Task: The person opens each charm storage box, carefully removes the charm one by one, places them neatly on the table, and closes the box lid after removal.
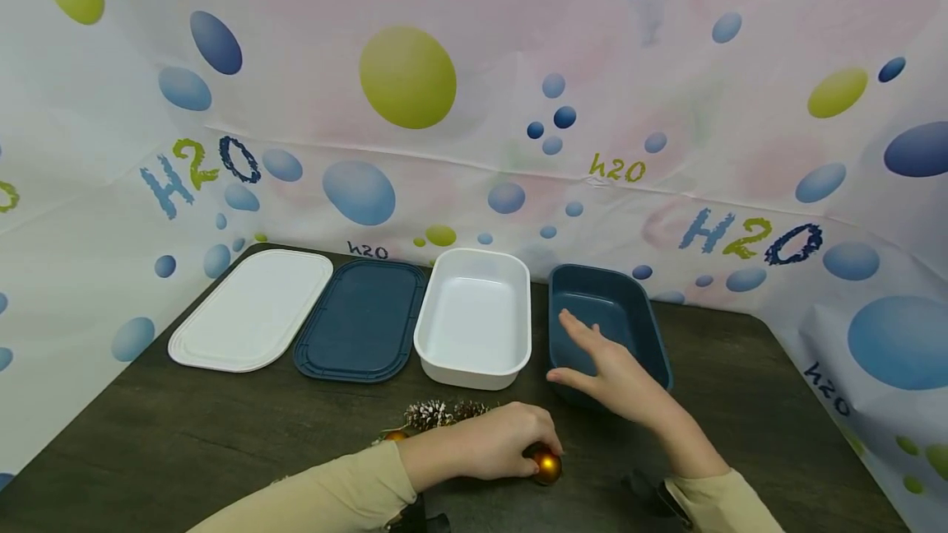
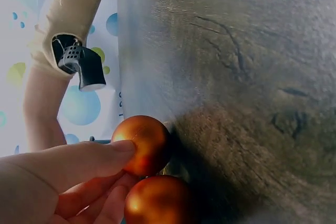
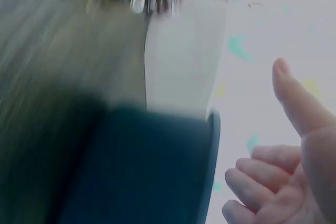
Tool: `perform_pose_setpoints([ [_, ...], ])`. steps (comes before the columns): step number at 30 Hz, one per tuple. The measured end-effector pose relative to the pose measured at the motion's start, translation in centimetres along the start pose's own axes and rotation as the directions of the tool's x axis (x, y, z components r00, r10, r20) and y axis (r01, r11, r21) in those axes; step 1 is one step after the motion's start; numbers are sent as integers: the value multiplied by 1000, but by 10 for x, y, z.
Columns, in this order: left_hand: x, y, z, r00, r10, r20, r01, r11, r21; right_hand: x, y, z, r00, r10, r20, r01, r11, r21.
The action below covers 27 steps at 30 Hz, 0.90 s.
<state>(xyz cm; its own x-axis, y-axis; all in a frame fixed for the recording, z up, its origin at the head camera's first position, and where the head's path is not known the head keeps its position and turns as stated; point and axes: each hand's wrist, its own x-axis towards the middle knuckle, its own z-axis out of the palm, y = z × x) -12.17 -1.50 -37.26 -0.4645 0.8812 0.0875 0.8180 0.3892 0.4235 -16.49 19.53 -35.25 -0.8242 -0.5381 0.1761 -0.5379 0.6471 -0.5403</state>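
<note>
My left hand [image 1: 507, 442] pinches a shiny orange-gold Christmas bauble [image 1: 547, 467] low over the table. In the left wrist view the thumb presses on this bauble [image 2: 142, 142], and a second bauble [image 2: 161, 201] sits right beside it near the fingers. Behind the left hand lie brown pinecones with white tips [image 1: 437, 414], partly hidden by it. Another orange bauble [image 1: 396, 436] shows beyond the forearm. My right hand [image 1: 618, 373] is over the near part of a dark blue rectangular container [image 1: 603, 274], thumb spread from the fingers and nothing held.
A white rectangular container [image 1: 474, 381] stands left of the blue one. Farther left lie a dark blue lid [image 1: 363, 319] and a white lid [image 1: 252, 311]. The dark wooden table [image 1: 185, 442] meets a wall covering [image 1: 629, 212] with printed bubbles at the back.
</note>
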Motion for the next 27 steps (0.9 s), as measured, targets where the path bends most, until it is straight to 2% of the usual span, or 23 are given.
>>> perform_pose_setpoints([
  [4, 0, -1, 1, 1000, 3, -11, -3, 1000, 7, 17, -15, 19, 998, -54, -36, 52, 997, -52],
  [9, 0, -2, 2, 1000, 2, -16, -2, 1000, 3, 30, -22, 34, 993, -104, -55, 95, 985, -143],
  [19, -7, -3, -6, 998, -21, -56, 18, 998, -60, 38, -22, 43, 994, -100, -32, 88, 961, -264],
  [22, -17, -3, -15, 995, -52, -80, 43, 994, -104, 39, -22, 44, 995, -99, -29, 87, 956, -282],
  [24, -28, -4, -26, 990, -98, -101, 83, 986, -145, 39, -22, 44, 994, -106, -27, 93, 951, -294],
  [27, -52, -9, -44, 970, -173, -168, 141, 972, -187, 39, -21, 44, 993, -115, -27, 101, 946, -309],
])
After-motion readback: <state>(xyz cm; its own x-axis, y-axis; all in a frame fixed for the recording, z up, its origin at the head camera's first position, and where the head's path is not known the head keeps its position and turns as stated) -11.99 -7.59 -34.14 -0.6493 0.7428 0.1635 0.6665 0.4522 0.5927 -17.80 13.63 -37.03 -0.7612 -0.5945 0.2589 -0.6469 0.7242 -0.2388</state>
